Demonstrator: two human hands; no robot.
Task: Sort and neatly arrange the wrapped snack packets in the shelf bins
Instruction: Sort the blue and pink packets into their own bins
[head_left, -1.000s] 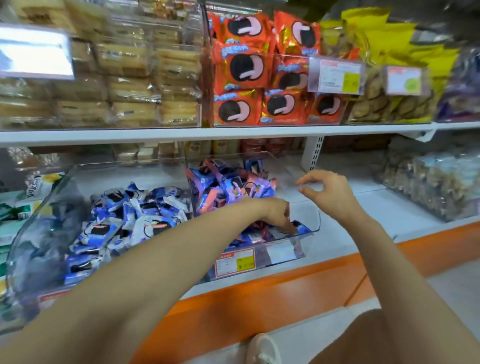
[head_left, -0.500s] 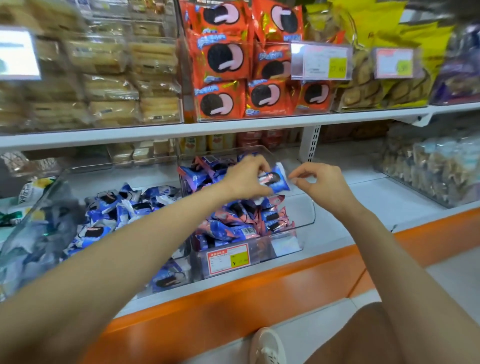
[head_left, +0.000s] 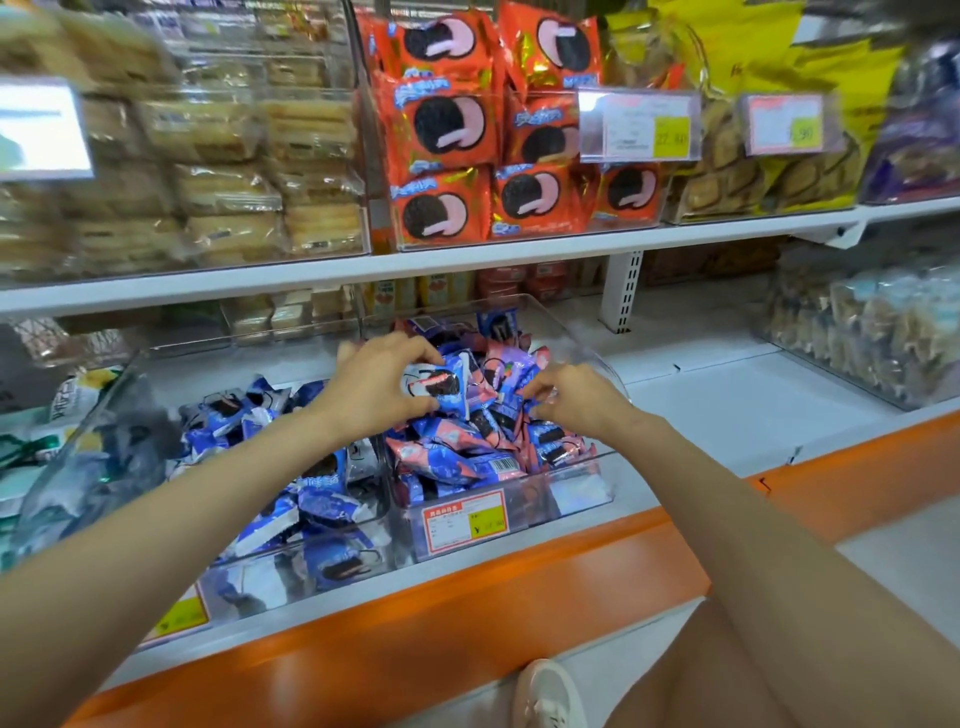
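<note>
Two clear bins stand side by side on the lower shelf. The left bin holds blue-and-white cookie packets. The right bin holds pink-and-blue packets. My left hand is over the right bin, gripping a blue-and-white cookie packet above the pile. My right hand is just to its right, fingers curled down among the pink packets; whether it grips one I cannot tell.
A price tag hangs on the right bin's front. Orange cookie packs and wrapped cakes fill bins on the upper shelf. Bare white shelf lies right of the bins, with another clear bin further right. The shelf front is orange.
My left hand came up from the bin's front with a blue-and-white packet and now holds it low over the pile. My right hand dropped from mid-air onto the pink packets.
</note>
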